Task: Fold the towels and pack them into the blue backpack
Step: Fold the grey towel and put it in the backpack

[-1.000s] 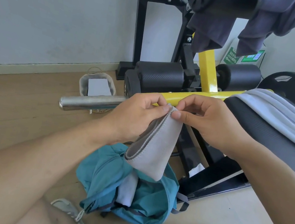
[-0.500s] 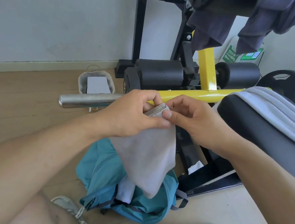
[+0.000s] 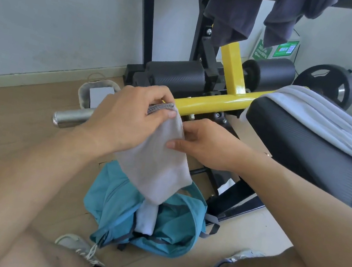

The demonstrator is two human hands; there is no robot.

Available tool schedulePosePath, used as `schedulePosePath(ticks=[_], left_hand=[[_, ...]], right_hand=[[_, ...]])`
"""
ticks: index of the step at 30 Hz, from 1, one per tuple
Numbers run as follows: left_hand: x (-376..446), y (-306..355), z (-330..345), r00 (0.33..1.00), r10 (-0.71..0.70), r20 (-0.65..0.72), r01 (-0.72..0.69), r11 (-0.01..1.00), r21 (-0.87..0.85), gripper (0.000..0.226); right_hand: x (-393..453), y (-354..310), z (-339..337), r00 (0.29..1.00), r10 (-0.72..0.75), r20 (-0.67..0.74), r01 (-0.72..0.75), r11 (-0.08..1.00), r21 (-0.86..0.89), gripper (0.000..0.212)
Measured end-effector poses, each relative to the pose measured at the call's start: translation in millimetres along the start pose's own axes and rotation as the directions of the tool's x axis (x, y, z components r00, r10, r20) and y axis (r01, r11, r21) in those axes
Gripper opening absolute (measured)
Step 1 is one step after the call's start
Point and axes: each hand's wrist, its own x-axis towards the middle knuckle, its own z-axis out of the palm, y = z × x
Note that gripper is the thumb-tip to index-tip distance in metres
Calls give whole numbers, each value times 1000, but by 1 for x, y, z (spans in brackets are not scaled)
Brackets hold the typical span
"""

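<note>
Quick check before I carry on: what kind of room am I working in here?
Probably a home gym corner: a padded weight bench on a yellow frame, a weight plate by the wall, and a steel bar over a wooden floor.

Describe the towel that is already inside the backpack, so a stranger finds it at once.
Find the blue backpack on the floor between the person's shoes. In its open mouth stands a white towel. It is paler than the grey towel hanging just above it.
</note>
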Motion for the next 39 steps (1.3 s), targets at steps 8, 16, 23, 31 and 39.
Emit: schedulePosePath(ticks=[8, 16, 23, 31, 39], left_hand=[[2, 4, 2, 993, -59, -98, 60, 998, 10, 13], [6, 11, 1, 988, -55, -145, 67, 995, 78, 19], [3, 20, 0, 992, 58, -116, -38, 985, 169, 20], [3, 22, 1, 989, 44, -139, -25, 991, 135, 20], [5, 19, -1, 985, 15, -171, 10, 990, 143, 20]], right_hand=[[-1, 1, -3, 999, 47, 16, -46, 998, -32, 47], [0, 7, -3, 974, -7, -226, 47, 984, 169, 27], [-2, 12, -5, 960, -6, -279, 74, 969, 235, 36], [-1, 12, -8, 959, -25, -282, 77, 981, 176, 29], [-5, 11, -15, 975, 28, -220, 14, 982, 187, 25]])
